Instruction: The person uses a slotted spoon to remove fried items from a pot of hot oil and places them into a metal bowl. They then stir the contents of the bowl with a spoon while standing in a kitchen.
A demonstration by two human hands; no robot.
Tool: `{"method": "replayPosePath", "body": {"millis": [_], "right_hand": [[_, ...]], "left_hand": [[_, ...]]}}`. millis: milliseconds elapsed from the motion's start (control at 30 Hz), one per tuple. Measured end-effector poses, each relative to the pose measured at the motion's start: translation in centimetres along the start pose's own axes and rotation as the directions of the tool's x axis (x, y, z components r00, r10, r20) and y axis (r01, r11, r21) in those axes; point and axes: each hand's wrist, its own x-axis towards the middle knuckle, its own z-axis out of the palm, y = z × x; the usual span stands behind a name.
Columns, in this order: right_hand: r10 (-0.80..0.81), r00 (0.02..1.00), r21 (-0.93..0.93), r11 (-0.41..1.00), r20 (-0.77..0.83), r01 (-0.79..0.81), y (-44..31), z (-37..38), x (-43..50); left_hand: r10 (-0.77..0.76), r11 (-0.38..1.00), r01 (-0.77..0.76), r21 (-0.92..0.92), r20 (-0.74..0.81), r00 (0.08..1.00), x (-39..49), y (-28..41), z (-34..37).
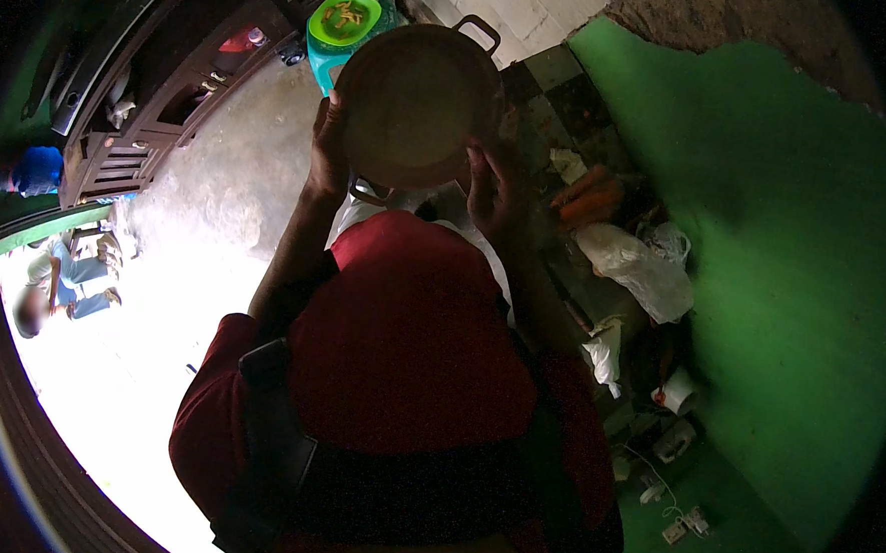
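A round two-handled pan, dark and shadowed, is held up in front of my red shirt. Its flat round face is turned toward me, and I see nothing in it. One loop handle points to the upper right, the other to the lower left. My left hand grips the pan's left rim, thumb along the edge. At the lower right rim, my right hand holds on with its fingertips; deep shade hides part of it. Just beyond the pan, a lime-green plastic bowl with yellowish food pieces rests on a teal plastic stool.
Along my right, a tiled ledge carries plastic bags, an orange bundle, a white cup and a power strip. A green wall stands behind. Dark wooden cabinets line the left; a person sits outside the bright doorway.
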Motion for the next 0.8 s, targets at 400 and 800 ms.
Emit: {"method": "replayPosePath", "body": {"millis": [400, 800], "right_hand": [[0.531, 0.847, 0.101, 0.843, 0.009, -0.529, 0.9, 0.0, 0.8], [0.230, 0.963, 0.113, 0.970, -0.140, -0.215, 0.3, 1.5, 0.6]], "left_hand": [[-0.047, 0.960, 0.088, 0.265, -0.160, 0.986, 0.8, -2.0, -3.0], [-0.073, 0.993, 0.096, 0.075, -0.257, 0.964, -0.2, -0.9, -1.2]]}}
